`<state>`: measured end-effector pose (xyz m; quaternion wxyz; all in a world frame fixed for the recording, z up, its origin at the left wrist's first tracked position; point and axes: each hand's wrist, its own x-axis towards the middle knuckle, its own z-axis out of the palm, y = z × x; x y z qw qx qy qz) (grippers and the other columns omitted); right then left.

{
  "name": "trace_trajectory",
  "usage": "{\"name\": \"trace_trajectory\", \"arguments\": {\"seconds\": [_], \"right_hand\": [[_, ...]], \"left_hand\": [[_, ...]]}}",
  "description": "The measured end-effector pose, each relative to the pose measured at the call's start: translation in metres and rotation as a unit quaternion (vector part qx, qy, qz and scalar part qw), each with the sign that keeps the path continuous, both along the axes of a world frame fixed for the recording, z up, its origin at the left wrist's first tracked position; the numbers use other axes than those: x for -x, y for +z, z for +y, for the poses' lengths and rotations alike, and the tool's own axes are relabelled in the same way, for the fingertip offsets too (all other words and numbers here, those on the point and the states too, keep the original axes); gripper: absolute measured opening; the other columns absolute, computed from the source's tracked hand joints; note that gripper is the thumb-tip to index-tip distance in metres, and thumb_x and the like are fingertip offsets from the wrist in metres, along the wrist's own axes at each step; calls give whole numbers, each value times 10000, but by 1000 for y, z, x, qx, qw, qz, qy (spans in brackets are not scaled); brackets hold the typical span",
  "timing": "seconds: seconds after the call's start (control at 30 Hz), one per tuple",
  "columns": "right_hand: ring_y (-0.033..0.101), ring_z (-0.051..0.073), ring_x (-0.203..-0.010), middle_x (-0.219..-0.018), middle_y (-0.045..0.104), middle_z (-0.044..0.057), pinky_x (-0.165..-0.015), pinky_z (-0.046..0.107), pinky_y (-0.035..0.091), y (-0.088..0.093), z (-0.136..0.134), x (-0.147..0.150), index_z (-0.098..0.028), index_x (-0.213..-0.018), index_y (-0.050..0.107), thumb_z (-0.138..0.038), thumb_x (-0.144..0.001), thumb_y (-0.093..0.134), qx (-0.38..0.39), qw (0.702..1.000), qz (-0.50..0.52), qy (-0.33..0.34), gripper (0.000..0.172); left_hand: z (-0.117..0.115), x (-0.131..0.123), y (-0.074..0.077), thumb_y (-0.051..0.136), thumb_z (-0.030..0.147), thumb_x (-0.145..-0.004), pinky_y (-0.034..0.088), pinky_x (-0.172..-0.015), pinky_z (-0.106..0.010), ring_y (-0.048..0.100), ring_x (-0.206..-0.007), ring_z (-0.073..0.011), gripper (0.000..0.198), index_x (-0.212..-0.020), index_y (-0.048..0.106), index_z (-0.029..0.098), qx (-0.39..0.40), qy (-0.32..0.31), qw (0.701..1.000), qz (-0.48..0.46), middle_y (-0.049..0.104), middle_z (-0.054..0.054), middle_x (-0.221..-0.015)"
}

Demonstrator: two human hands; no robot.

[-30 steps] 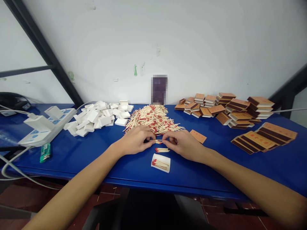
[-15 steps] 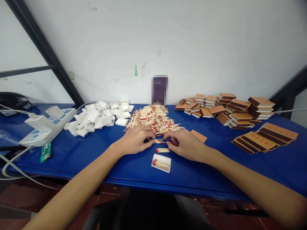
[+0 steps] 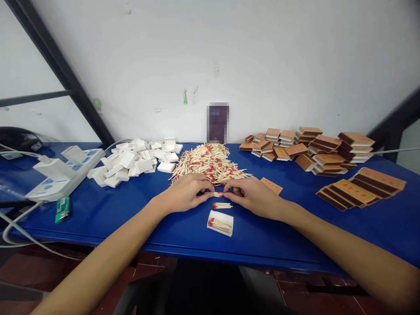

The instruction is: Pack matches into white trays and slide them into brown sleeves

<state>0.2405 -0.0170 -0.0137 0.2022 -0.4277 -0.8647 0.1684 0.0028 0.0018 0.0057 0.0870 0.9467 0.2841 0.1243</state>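
Note:
Between my two hands lies a small bunch of matches [image 3: 218, 194], pinched at its ends just in front of the big match pile [image 3: 210, 162]. My left hand [image 3: 189, 192] closes thumb and finger on the left end. On the right end, the thumb and fingers of my right hand [image 3: 247, 193] are closed too. A few loose matches [image 3: 222, 205] with red heads to the left lie on the table just below the hands. Nearer the table edge, a white matchbox tray [image 3: 226, 214] holds several matches, heads to the left.
White empty trays [image 3: 127, 159] are heaped at the left. Matchboxes [image 3: 328, 151] stand stacked at the right, with flat box sleeves [image 3: 356, 192] before them. A power strip [image 3: 65, 177] and a green packet [image 3: 62, 209] sit far left on the blue table [image 3: 278, 245].
My right thumb and fingers have closed in on the right end of the matches, and the bunch looks more gathered. The tray and the loose matches below have stayed put.

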Motion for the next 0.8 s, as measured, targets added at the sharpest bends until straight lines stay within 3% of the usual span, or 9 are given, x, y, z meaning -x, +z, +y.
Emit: {"name": "trace_trajectory", "arguments": {"seconds": [0.33,0.57,0.8], "right_hand": [[455,104,-518,-577,554,-35,-558,240,322,-3,-1,2,-196,-825,674,-301,-917,562,-4,999,31,15,180],[472,105,-526,-577,550,-40,-566,240,331,-1,-4,3,-197,-854,689,-171,-857,534,-5,999,26,19,157],[471,101,-526,-575,537,-49,-574,235,336,0,-3,2,-199,-866,687,-162,-848,536,5,999,31,31,156]], "left_hand": [[-1,-3,-2,506,271,-976,437,-794,-289,575,-890,-181,194,-1010,677,186,-5,-1,1000,-3,608,-51,-935],[-1,-4,-4,495,234,-970,437,-809,-302,560,-910,-186,194,-996,680,181,-22,-5,1000,-16,578,-55,-943],[0,-3,-6,508,228,-961,444,-806,-310,564,-904,-185,206,-1030,698,189,-31,-3,999,-16,581,-54,-945]]}}
